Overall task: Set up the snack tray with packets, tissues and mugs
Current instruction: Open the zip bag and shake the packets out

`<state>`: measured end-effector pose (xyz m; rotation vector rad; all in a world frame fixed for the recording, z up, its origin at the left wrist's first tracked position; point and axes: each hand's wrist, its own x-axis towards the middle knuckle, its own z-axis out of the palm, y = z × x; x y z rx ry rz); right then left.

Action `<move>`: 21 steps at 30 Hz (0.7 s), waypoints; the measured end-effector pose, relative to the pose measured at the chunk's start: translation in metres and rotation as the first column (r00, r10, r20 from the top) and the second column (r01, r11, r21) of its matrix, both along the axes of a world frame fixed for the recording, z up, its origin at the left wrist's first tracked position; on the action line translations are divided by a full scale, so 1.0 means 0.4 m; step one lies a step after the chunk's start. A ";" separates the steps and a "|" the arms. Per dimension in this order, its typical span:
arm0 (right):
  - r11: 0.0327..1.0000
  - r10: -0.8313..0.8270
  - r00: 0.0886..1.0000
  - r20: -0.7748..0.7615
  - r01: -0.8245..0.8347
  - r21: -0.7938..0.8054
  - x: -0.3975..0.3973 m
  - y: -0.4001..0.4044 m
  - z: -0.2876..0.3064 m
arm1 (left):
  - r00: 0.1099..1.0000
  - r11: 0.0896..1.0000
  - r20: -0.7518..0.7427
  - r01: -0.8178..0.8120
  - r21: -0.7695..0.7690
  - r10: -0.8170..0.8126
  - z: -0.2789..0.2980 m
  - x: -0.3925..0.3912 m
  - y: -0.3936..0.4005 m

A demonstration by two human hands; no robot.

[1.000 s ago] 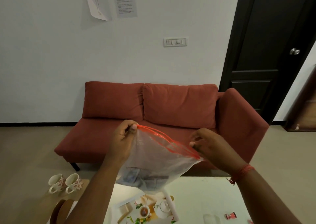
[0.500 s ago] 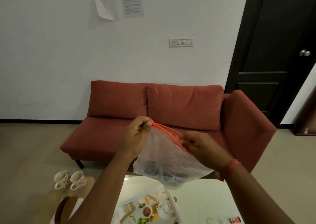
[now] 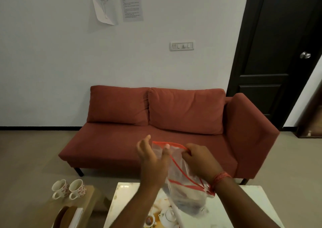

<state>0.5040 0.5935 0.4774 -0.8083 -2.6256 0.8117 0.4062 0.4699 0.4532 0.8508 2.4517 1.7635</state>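
From the head view, the right hand [image 3: 200, 160] pinches the red zip edge of a clear zip bag [image 3: 183, 184] held above the pale table [image 3: 252, 203]. The left hand [image 3: 149, 156] has straight fingers spread against the bag's mouth, holding nothing. Dark contents, too blurred to name, sag at the bag's bottom. Two floral mugs [image 3: 69, 189] stand on a low surface at near left, well apart. With a single pinch carrying it, the bag may tip and spill.

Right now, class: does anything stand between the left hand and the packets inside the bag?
Nothing visible does. The right hand holds the zip bag by its mouth; the left hand reaches into it.
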 end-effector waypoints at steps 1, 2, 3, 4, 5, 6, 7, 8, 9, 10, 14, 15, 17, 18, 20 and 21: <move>0.999 -0.026 1.000 -0.016 0.025 -0.048 -0.001 -0.004 -0.007 | 0.998 0.999 0.057 0.031 -0.014 -0.030 -0.013 0.025 0.001; 0.995 -0.050 0.998 -0.031 0.047 -0.084 -0.002 -0.007 -0.011 | 0.993 0.998 0.108 0.060 -0.031 -0.056 -0.022 0.039 0.004; 0.993 -0.067 0.997 -0.040 0.063 -0.100 -0.002 -0.010 -0.015 | 0.989 0.996 0.129 0.078 -0.051 -0.071 -0.031 0.049 0.007; 0.991 -0.082 0.996 -0.041 0.077 -0.106 -0.002 -0.012 -0.017 | 0.991 0.994 0.111 0.084 -0.072 -0.075 -0.038 0.053 0.011; 0.989 -0.097 0.994 -0.045 0.092 -0.114 -0.001 -0.012 -0.020 | 0.995 0.993 0.058 0.085 -0.088 -0.080 -0.046 0.053 0.014; 0.985 -0.120 0.991 -0.056 0.112 -0.128 0.000 -0.012 -0.020 | 0.997 0.991 -0.014 0.079 -0.104 -0.081 -0.051 0.051 0.016; 0.981 -0.142 0.987 -0.073 0.131 -0.142 0.003 -0.012 -0.022 | 0.992 0.989 -0.094 0.071 -0.126 -0.083 -0.057 0.050 0.017; 0.978 -0.161 0.983 -0.088 0.146 -0.151 0.006 -0.011 -0.022 | 0.982 0.986 -0.166 0.061 -0.156 -0.087 -0.064 0.048 0.020; 0.977 -0.171 0.980 -0.106 0.154 -0.151 0.009 -0.009 -0.024 | 0.972 0.979 -0.217 0.050 -0.196 -0.093 -0.066 0.047 0.022; 0.976 -0.177 0.977 -0.116 0.159 -0.151 0.011 -0.010 -0.024 | 0.963 0.971 -0.248 0.044 -0.234 -0.104 -0.070 0.049 0.024; 0.977 -0.157 0.977 -0.145 0.131 -0.170 0.012 -0.024 -0.023 | 0.959 0.952 -0.265 0.018 -0.306 -0.103 -0.086 0.055 0.038; 0.980 -0.147 0.977 -0.153 0.122 -0.158 0.010 -0.030 -0.025 | 0.968 0.948 -0.232 0.015 -0.319 -0.093 -0.091 0.051 0.044; 0.982 -0.135 0.978 -0.160 0.111 -0.153 0.006 -0.043 -0.028 | 0.991 0.928 -0.111 0.026 -0.372 -0.072 -0.087 0.042 0.053; 0.983 -0.132 0.978 -0.164 0.107 -0.152 0.004 -0.048 -0.030 | 0.998 0.924 -0.022 0.045 -0.380 -0.058 -0.079 0.036 0.054; 0.985 -0.140 0.974 -0.176 0.119 -0.125 0.003 -0.051 -0.034 | 0.998 0.899 0.028 0.060 -0.434 -0.053 -0.071 0.022 0.048; 0.986 -0.155 0.970 -0.186 0.139 -0.096 0.005 -0.046 -0.039 | 0.994 0.849 -0.041 0.063 -0.524 -0.099 -0.064 0.018 0.038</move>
